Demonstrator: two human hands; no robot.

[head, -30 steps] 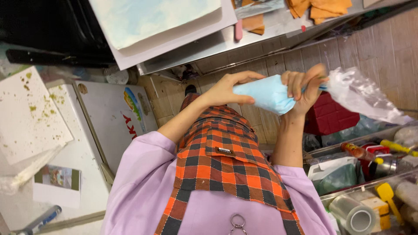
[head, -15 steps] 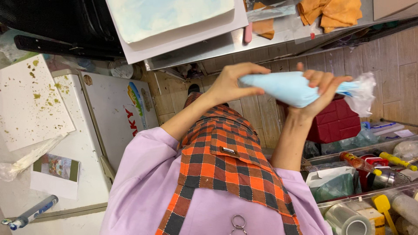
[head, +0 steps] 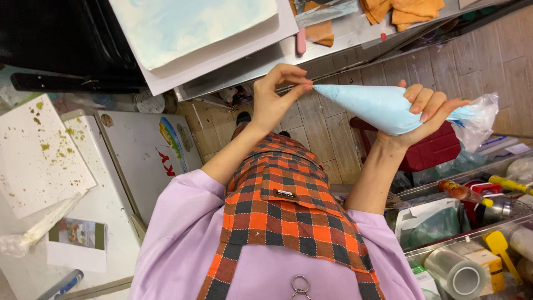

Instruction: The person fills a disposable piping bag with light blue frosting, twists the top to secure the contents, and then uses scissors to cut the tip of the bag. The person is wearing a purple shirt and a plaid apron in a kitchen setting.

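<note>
While the right hand (head: 427, 108) is gripping the wide end of the blue-filled piping bag (head: 372, 105), held level above the wooden floor (head: 477, 61), the left hand (head: 277, 91) is pinching its tip.

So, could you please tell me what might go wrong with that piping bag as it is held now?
The left hand pinches only the tip of the blue-filled piping bag, so filling might squeeze out onto the checked apron below. The right hand grips near the loose twisted end, where filling could back out.
</note>
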